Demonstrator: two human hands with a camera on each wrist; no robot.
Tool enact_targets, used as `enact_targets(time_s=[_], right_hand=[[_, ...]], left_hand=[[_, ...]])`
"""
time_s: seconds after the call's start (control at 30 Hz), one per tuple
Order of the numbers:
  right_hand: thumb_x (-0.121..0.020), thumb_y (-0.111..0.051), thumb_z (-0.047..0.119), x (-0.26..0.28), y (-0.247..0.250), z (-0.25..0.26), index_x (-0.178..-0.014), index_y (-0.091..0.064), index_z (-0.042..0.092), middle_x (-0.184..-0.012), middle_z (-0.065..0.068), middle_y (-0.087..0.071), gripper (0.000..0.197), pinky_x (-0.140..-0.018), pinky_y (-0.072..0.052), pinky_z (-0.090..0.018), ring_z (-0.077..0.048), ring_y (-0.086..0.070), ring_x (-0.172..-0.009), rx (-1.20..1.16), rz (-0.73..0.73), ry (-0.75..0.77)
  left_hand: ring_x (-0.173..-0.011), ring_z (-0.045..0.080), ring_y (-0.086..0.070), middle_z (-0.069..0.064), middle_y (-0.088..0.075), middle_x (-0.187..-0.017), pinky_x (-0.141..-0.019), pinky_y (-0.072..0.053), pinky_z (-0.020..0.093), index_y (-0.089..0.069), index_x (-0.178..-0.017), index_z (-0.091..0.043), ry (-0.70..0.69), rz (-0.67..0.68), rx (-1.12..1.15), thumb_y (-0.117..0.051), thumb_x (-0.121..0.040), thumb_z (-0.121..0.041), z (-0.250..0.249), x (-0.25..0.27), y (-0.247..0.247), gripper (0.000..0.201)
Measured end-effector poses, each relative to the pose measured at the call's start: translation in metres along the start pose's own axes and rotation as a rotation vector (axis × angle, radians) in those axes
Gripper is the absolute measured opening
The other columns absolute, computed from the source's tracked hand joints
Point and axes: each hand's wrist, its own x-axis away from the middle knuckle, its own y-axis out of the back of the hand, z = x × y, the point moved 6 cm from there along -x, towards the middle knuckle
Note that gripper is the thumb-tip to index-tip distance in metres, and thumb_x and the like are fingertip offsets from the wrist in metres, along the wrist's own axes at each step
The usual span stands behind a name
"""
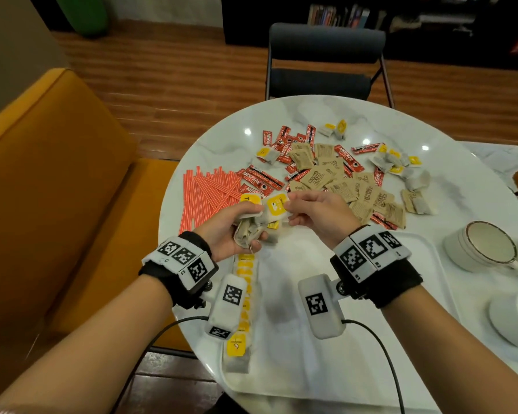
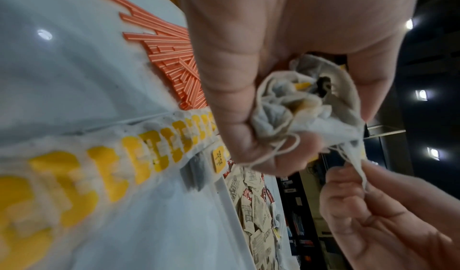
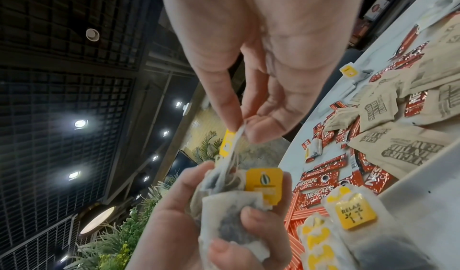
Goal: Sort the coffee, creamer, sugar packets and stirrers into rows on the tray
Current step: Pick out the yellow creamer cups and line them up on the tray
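My left hand grips a crumpled bunch of tea bags with yellow tags, held above the tray's far left corner. My right hand pinches one yellow-tagged tea bag at the top of that bunch; in the right wrist view thumb and forefinger hold its paper edge and string. A row of yellow-tagged tea bags lies along the left side of the white tray. Orange stirrers, red Nescafe sticks and brown sugar packets lie loose on the round table beyond the tray.
More tea bags are scattered at the table's far right. White cups and a saucer stand right of the tray. A dark chair is behind the table, an orange sofa to the left.
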Motion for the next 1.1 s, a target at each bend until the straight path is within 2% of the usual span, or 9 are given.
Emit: enact_targets(time_s=[0.13,0.27,0.43,0.63,0.7,0.77,0.93,1.0,1.1], right_hand=[[-0.084,-0.056,-0.008,-0.001,0.001,0.005,-0.075,-0.058,0.007,-0.069,-0.009,-0.053,0.017,-0.049,-0.049,-0.015,-0.008,-0.052,-0.044,-0.039,0.031,-0.01],[-0.086,-0.053,-0.008,0.003,0.0,0.011,-0.076,-0.056,0.007,-0.065,-0.008,-0.049,0.018,-0.058,-0.055,-0.023,-0.01,-0.051,-0.046,-0.086,0.066,-0.034],[-0.086,-0.052,-0.009,0.007,0.004,0.016,-0.075,-0.056,0.006,-0.064,-0.01,-0.049,0.019,-0.058,-0.056,-0.025,-0.011,-0.049,-0.046,-0.096,0.039,-0.042],[-0.087,-0.057,0.001,0.008,0.007,-0.003,-0.079,-0.059,0.011,-0.069,0.001,-0.054,0.013,-0.063,-0.047,-0.021,-0.011,-0.047,-0.057,0.422,0.078,-0.023],[-0.088,-0.059,0.006,0.006,0.002,-0.014,-0.09,-0.063,0.008,-0.066,0.003,-0.054,0.005,-0.061,-0.043,-0.019,-0.009,-0.046,-0.059,0.613,0.134,-0.022],[-0.087,-0.06,0.01,0.001,-0.003,-0.027,-0.1,-0.066,0.003,-0.066,0.006,-0.052,0.015,-0.061,-0.04,-0.016,-0.005,-0.045,-0.059,0.75,0.199,-0.026],[-0.088,-0.06,0.012,-0.015,-0.014,-0.034,-0.108,-0.066,0.005,-0.065,0.011,-0.047,0.022,-0.048,-0.033,-0.007,0.0,-0.039,-0.059,0.979,0.241,-0.004],[-0.089,-0.059,0.013,-0.02,-0.018,-0.031,-0.111,-0.065,0.006,-0.074,0.006,-0.056,0.024,-0.045,-0.033,-0.006,-0.006,-0.046,-0.065,1.054,0.235,0.015],[-0.09,-0.057,0.013,-0.029,-0.02,-0.028,-0.113,-0.065,0.008,-0.112,-0.008,-0.064,0.025,-0.067,-0.038,-0.018,-0.016,-0.054,-0.094,1.1,0.185,0.047]], left_hand=[[-0.058,0.018,-0.054,0.01,-0.055,-0.084,-0.043,-0.043,0.019,-0.053,-0.101,-0.006,0.01,-0.001,0.093,-0.055,-0.07,-0.018,0.003,-0.002,0.002,0.033],[-0.056,0.018,-0.054,0.013,-0.057,-0.081,-0.041,-0.041,0.018,-0.046,-0.103,-0.003,0.025,-0.031,0.133,-0.051,-0.07,-0.012,0.004,-0.002,0.005,0.035],[-0.056,0.015,-0.054,0.011,-0.056,-0.074,-0.041,-0.042,0.017,-0.059,-0.096,0.003,0.024,-0.062,0.096,-0.036,-0.087,-0.011,0.001,0.001,0.009,0.028],[-0.058,0.016,-0.052,0.01,-0.055,-0.082,-0.041,-0.042,0.017,-0.058,-0.095,-0.003,-0.044,-0.107,0.134,-0.034,-0.086,-0.009,-0.004,0.008,0.019,0.026],[-0.055,0.016,-0.053,0.009,-0.058,-0.084,-0.042,-0.042,0.017,-0.056,-0.096,-0.01,-0.097,-0.129,0.147,-0.034,-0.086,-0.007,-0.008,0.01,0.022,0.025],[-0.055,0.017,-0.053,0.009,-0.06,-0.088,-0.042,-0.042,0.017,-0.055,-0.096,-0.014,-0.145,-0.138,0.144,-0.034,-0.087,-0.005,-0.01,0.011,0.025,0.025],[-0.054,0.016,-0.053,0.007,-0.061,-0.081,-0.042,-0.043,0.017,-0.054,-0.093,-0.013,-0.171,-0.19,0.111,-0.034,-0.088,-0.006,-0.006,0.015,0.032,0.022],[-0.056,0.016,-0.053,0.007,-0.06,-0.085,-0.041,-0.043,0.017,-0.052,-0.091,-0.012,-0.164,-0.194,0.09,-0.034,-0.088,-0.006,-0.004,0.017,0.032,0.019],[-0.06,0.016,-0.05,0.007,-0.059,-0.085,-0.041,-0.042,0.017,-0.055,-0.088,-0.009,-0.15,-0.2,0.067,-0.035,-0.088,-0.007,-0.002,0.02,0.03,0.021]])
